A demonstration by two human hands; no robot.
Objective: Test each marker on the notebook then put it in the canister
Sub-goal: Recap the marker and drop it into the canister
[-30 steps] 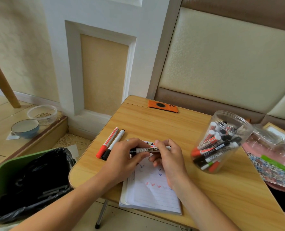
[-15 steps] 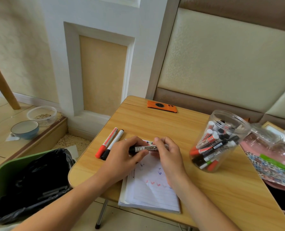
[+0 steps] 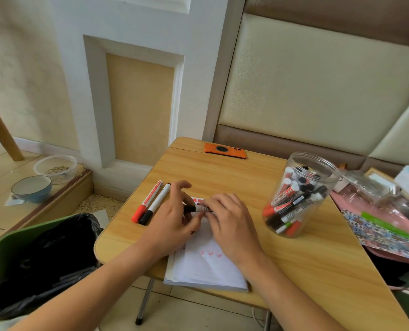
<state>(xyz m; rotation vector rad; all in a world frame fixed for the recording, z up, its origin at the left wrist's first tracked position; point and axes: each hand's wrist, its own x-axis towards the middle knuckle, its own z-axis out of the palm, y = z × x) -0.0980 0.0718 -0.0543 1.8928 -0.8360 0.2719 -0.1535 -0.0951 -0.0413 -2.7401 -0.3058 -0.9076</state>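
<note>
Whiteboard marker: light, rigid, smooth plastic; over notebook. Left hand pinches the black cap end, right hand grips the barrel. Best held mid-barrel.

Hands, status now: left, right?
Left hand: pinching the cap end of the black marker, other fingers spread.
Right hand: curled round the same marker's barrel, above the notebook.

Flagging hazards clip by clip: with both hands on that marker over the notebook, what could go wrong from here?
1. The notebook overhangs the table edge; pressing to write might tip it off.
2. The two loose markers lie near the left hand; a nudge could roll them toward the bin.
3. The canister looks crowded; dropping another in might jam.
</note>
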